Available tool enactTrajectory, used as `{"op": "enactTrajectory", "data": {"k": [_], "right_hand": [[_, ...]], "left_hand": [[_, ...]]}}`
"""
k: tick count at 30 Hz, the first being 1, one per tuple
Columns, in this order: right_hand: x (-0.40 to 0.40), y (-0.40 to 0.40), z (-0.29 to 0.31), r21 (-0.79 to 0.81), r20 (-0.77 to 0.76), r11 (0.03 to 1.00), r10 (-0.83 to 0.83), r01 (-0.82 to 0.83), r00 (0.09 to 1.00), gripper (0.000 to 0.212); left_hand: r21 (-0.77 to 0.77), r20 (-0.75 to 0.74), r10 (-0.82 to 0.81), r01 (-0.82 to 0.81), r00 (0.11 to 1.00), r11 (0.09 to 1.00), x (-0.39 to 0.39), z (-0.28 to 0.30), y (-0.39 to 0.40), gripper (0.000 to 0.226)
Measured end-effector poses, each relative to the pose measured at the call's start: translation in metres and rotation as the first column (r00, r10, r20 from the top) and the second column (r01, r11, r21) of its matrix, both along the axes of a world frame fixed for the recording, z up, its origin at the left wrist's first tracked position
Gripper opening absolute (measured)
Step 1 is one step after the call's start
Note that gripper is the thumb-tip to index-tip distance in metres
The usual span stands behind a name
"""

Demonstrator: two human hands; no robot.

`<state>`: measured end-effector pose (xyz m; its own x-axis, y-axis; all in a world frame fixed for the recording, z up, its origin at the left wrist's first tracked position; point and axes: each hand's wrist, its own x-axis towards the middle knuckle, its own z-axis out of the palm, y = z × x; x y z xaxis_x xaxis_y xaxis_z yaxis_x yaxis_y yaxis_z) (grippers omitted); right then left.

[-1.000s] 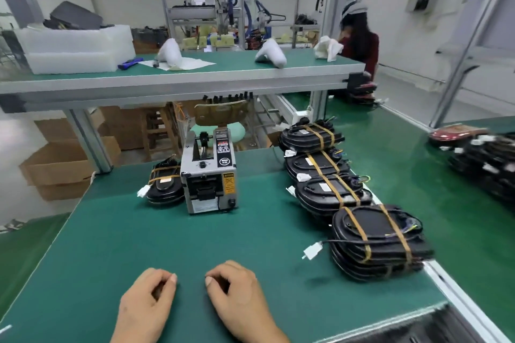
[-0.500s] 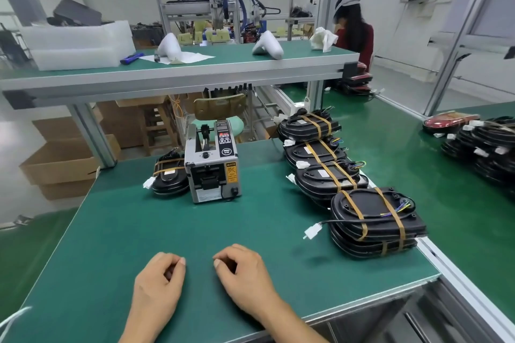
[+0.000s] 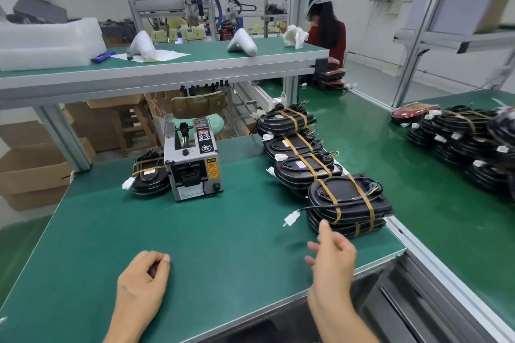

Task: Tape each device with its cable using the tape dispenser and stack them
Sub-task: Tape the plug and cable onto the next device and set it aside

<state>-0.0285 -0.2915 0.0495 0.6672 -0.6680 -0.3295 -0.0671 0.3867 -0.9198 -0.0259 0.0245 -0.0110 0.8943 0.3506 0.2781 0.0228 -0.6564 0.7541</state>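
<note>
Left hand (image 3: 142, 281): rests on the green bench mat (image 3: 181, 245), fingers curled into a loose fist around nothing; it lies as it did half a second ago.

Right hand (image 3: 331, 253): changed. It was a loose fist on the mat beside the left hand; it is now lifted and has swung out to the right, fingers spread and relaxed, gripping nothing. One fingertip (image 3: 323, 224) is near the front edge of the nearest stack, but contact cannot be told.

Nearest stack (image 3: 348, 203): black devices piled at the right edge of the mat, bound with two tan tape bands; coloured wires show on top, and a cable with a white connector (image 3: 291, 218) trails out to the left onto the mat. Unmoved.

Three further taped stacks (image 3: 301, 164): in a row behind the nearest one, running away along the right edge.

Tape dispenser (image 3: 192, 161): grey box, upright, mid-bench at the far side of the mat.

Single taped device (image 3: 149, 175): just left of the dispenser, close against it, white connector at its left.

More black bundles (image 3: 468, 145): on the neighbouring green table to the right.

Raised shelf (image 3: 167, 64): behind the dispenser, carrying white foam and white moulded parts.

A person in a red top (image 3: 328, 28): seated beyond the shelf.
</note>
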Motion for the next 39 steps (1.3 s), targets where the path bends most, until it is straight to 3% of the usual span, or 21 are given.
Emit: {"op": "enactTrajectory", "data": {"k": [4,8,15,19,22,26,29,31,35,37,39], "right_hand": [[0.024,-0.035,0.018,0.116,-0.104,0.991,-0.059,0.071,0.993,0.067],[0.039,-0.050,0.024,0.208,-0.152,0.978,0.004,0.028,0.988,0.048],[0.057,-0.067,0.037,0.373,-0.213,0.928,0.089,-0.003,0.973,0.061],[0.054,-0.065,0.034,0.378,-0.158,0.926,0.061,0.003,0.986,0.055],[0.045,-0.063,0.030,0.341,-0.092,0.940,0.032,0.001,0.995,0.036],[0.035,-0.060,0.026,0.232,-0.036,0.973,-0.010,0.018,0.999,0.028],[0.032,-0.052,0.029,0.073,0.061,0.997,-0.022,0.017,0.998,0.029],[0.032,-0.045,0.038,-0.095,0.170,0.994,0.061,-0.045,0.983,0.026],[0.037,-0.022,0.066,-0.473,0.277,0.835,0.445,-0.282,0.852,0.041],[0.047,-0.004,0.081,-0.636,0.204,0.657,0.649,-0.405,0.733,0.041],[0.061,0.016,0.091,-0.772,0.023,0.400,0.794,-0.494,0.608,0.042]], "left_hand": [[-0.016,-0.001,0.000,0.000,1.000,1.000,0.000,-0.001,0.000,0.034],[-0.015,0.005,0.001,-0.001,1.000,1.000,0.000,-0.004,0.002,0.035],[0.021,0.028,-0.013,0.012,1.000,1.000,0.000,-0.007,0.004,0.038],[0.002,0.026,-0.015,0.015,1.000,1.000,0.000,-0.007,0.004,0.038],[-0.019,0.028,-0.018,0.018,0.999,1.000,-0.001,-0.005,0.002,0.037],[-0.036,0.028,-0.020,0.021,0.999,0.999,-0.002,-0.001,0.001,0.036],[-0.053,0.030,-0.025,0.026,0.999,0.998,-0.004,0.000,0.000,0.035],[-0.088,0.021,-0.015,0.016,1.000,0.996,-0.004,0.001,0.000,0.032],[-0.220,0.005,0.030,-0.028,1.000,0.975,-0.006,0.005,0.003,0.024],[-0.313,0.025,0.061,-0.050,0.998,0.948,-0.007,0.007,0.007,0.021],[-0.431,0.064,0.103,-0.066,0.993,0.900,-0.008,0.010,0.009,0.017]]}}
